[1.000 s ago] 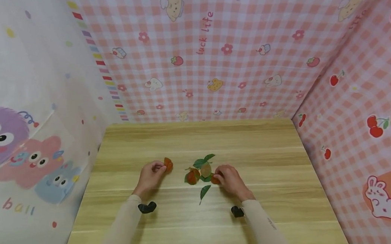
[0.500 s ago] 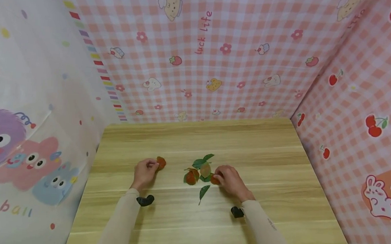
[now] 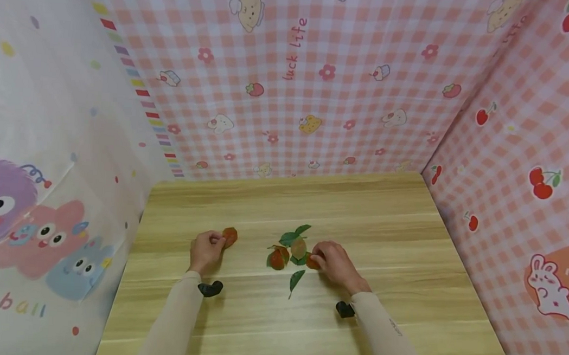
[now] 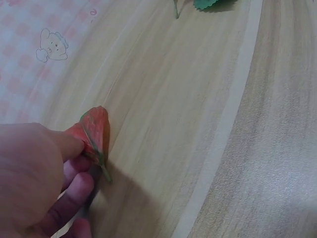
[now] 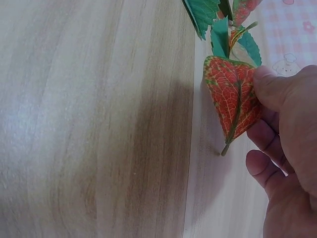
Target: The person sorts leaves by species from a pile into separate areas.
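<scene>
My left hand (image 3: 206, 250) pinches a red artificial leaf (image 4: 98, 130) by its edge, left of the middle of the wooden table. Its green stem points down and toward me in the left wrist view. With thumb and fingers my right hand (image 3: 334, 263) pinches another red leaf (image 5: 233, 96), which has green-speckled edges and a dark vein. That leaf is at the right side of a small group of leaves. In the group lie a red-orange leaf (image 3: 278, 258), a pale tan-green leaf (image 3: 298, 248) and a few green leaves (image 3: 289, 238).
A single green leaf (image 3: 296, 280) lies nearer to me, below the group. The wooden table (image 3: 389, 216) meets a pink checked cloth (image 3: 269, 106) at its back edge and cloth walls on both sides. Black wrist mounts (image 3: 211, 288) sit under both wrists.
My left hand has moved left with its red leaf, away from the group, slowing lately. My right hand and the leaves in the middle have stayed in place.
</scene>
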A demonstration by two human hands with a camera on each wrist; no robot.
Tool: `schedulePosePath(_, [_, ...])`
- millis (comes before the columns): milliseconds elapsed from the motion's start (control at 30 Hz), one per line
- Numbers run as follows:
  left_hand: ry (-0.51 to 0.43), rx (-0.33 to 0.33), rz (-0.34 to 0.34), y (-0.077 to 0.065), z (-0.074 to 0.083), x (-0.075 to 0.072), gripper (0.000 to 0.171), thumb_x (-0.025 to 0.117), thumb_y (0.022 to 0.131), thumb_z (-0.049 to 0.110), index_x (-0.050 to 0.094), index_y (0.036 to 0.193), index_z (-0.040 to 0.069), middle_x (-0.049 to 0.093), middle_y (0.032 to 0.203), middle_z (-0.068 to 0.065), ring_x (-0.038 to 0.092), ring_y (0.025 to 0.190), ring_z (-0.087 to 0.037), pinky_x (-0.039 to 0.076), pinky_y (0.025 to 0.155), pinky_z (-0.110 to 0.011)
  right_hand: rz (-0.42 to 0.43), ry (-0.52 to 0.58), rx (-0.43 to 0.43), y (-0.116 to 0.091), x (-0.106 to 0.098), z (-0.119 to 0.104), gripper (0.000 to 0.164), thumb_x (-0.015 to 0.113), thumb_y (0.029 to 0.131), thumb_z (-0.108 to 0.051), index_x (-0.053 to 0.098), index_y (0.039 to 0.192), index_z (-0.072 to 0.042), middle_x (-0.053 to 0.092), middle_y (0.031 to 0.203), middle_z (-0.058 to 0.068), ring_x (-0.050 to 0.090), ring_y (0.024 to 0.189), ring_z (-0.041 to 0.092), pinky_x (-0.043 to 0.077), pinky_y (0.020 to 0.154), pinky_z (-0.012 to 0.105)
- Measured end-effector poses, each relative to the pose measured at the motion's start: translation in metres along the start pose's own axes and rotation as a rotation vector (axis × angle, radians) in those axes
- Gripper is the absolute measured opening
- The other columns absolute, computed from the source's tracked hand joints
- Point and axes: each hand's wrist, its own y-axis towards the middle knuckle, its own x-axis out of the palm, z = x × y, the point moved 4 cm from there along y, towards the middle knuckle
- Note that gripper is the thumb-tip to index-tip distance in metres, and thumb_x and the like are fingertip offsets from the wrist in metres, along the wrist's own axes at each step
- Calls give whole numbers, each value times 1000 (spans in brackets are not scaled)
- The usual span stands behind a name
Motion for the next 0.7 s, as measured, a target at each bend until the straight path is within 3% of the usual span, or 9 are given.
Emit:
schedulePosePath(100, [38,-20,-2,-5,10,-7,12,83,98,28,84,90,18,84,85,2,76,79,-15,57,70,-33,-21,2,36,0,-18,-31,10,80,106,-13,79,98,-6,80,97,5,71,93,22,61,88,47])
schedulePosePath(167, [43,-60,-20,-17,31,-18,14,82,98,25,83,88,15,83,85,-3,75,80,-22,55,69,-36,-30,-14,67,0,-19,-33,7,80,105,-10,79,98,-7,80,98,6,71,95,22,62,90,46])
schedulePosePath(200, [41,-73,-23,-23,42,-23,16,81,98,24,83,87,13,83,85,-5,75,81,-25,55,69,-37,-40,-19,102,-1,-29,-48,7,81,103,-7,79,96,-7,80,96,6,71,93,22,62,88,47])
schedulePosePath(267, [32,-107,-25,-34,62,-32,18,79,99,23,83,87,10,83,86,-9,74,83,-30,55,70,-39,-54,-34,126,-1,-29,-50,7,81,104,-8,79,97,-8,80,98,6,72,95,22,62,91,47])
schedulePosePath(367, [2,-111,-16,-42,76,-38,19,78,100,22,83,86,9,82,85,-9,73,83,-30,54,71,-40,-61,-48,139,-1,-29,-50,7,81,104,-9,79,97,-9,81,98,5,72,97,21,62,92,46])
schedulePosePath(467, [-15,-72,6,-36,67,-33,18,80,100,21,82,86,11,79,81,-7,70,78,-26,52,69,-38,-62,-46,142,-1,-28,-48,7,80,105,-9,79,97,-9,80,98,5,72,97,21,62,93,46])
schedulePosePath(700, [27,-16,4,-4,10,-7,17,81,103,33,84,93,20,80,84,3,71,77,-16,53,69,-34,-62,-44,132,-2,-30,-48,7,80,105,-8,79,97,-9,80,98,5,72,96,21,62,91,46])
